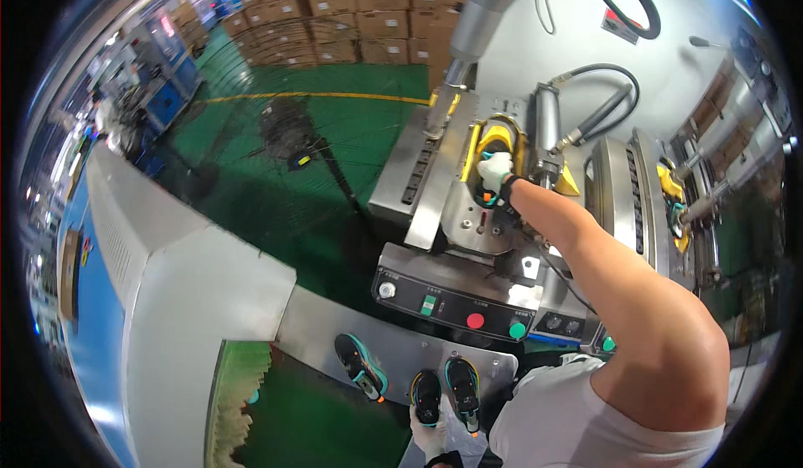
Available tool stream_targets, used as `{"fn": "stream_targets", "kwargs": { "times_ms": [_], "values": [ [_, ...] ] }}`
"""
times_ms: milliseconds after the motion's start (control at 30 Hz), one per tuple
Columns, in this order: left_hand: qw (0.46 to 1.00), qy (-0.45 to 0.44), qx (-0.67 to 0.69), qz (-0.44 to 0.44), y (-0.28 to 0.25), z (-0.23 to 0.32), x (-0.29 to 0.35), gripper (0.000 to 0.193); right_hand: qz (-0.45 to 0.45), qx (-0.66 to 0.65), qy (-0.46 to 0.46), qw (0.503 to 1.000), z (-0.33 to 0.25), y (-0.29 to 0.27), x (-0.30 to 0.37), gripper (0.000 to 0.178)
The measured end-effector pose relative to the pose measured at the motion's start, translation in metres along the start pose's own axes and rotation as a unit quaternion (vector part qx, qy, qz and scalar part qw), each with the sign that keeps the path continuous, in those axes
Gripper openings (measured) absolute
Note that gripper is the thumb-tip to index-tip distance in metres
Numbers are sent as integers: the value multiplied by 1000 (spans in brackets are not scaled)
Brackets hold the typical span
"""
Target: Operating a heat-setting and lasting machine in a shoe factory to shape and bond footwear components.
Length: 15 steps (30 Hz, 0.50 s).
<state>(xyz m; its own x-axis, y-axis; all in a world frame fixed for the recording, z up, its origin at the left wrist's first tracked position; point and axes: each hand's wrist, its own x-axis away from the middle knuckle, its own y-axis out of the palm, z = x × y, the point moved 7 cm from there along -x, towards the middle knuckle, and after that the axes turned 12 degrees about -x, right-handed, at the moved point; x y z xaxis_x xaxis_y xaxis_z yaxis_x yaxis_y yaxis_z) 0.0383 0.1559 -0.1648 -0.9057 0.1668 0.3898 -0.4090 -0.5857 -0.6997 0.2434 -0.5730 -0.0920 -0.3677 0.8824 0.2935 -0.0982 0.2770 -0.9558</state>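
Along the steel shelf's near edge sit three sneakers, left hand grasping the middle one; right hand grips a fourth sneaker inside the press, seemingly unclamped.

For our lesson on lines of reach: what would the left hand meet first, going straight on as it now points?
Past the black shoe in its grasp, the left hand would probably meet the machine's control panel first, though depth is unclear.

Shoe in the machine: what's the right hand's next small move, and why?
Probably ease the right hand clear of the machine: it is on the shoe, close beside the yellow parts, where anything that moves might pinch it.
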Motion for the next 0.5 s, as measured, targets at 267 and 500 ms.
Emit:
{"fn": "stream_targets", "kwargs": {
  "times_ms": [267, 500],
  "values": [
    [997, -31, -34, 59, -3, -18, 23, 76, -82, -567, -186, 798, -45, -111, 131, 48],
    [998, -24, -30, 52, 1, -21, 7, 81, -170, -519, -415, 727, 25, -136, 448, 85]
  ]
}}
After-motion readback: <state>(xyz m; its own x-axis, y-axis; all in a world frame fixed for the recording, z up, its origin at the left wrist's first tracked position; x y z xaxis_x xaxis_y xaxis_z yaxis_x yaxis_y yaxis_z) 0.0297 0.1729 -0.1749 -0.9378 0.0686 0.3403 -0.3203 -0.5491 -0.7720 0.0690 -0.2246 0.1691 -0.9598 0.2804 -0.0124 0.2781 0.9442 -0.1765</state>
